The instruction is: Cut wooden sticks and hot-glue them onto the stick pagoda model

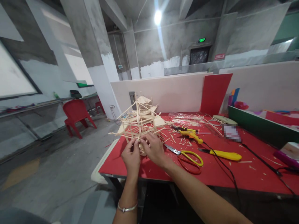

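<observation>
A model built of thin wooden sticks (139, 119) stands at the left end of the red tabletop (149, 169), with fan-like panels of sticks at its sides and top. My left hand (131, 154) and my right hand (153, 149) meet at its near lower edge. Thumb and fingers of each are pinched together there, close to one another. Both hands appear to grip the front of the stick model; whether a small separate piece sits between the fingertips is too small to make out. A bracelet circles my left wrist.
Right of my hands lie scissors (184, 157) with red and yellow handles, a yellow glue gun (191, 136), pliers (184, 128) and a yellow utility knife (220, 154). Loose sticks and offcuts are scattered around them. Black cords (230, 174) cross the table. A green-sided box (257, 127) stands far right.
</observation>
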The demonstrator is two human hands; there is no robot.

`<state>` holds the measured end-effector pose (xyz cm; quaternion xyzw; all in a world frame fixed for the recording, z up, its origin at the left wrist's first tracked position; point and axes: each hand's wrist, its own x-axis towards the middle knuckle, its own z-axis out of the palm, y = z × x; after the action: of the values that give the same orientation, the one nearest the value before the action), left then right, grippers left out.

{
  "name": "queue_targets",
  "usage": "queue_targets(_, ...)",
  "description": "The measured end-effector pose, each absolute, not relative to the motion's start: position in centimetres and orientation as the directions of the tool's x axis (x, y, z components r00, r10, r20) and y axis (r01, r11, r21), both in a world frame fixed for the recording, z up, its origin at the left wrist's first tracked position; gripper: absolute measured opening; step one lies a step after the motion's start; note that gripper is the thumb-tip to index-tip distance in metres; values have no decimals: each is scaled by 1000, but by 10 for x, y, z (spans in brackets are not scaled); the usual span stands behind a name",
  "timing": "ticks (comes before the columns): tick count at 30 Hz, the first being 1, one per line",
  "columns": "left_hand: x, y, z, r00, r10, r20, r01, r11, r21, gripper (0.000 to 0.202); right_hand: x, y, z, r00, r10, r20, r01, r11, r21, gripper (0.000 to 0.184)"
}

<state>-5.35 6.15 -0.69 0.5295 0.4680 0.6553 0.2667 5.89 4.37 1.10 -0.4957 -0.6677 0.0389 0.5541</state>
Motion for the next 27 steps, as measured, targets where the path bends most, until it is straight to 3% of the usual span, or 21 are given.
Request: queue_targets(27, -53, 56, -13, -295, 811, 505, 107, -497, 861, 20, 61, 47, -3, 60, 679, 732, 580, 573, -579, 18)
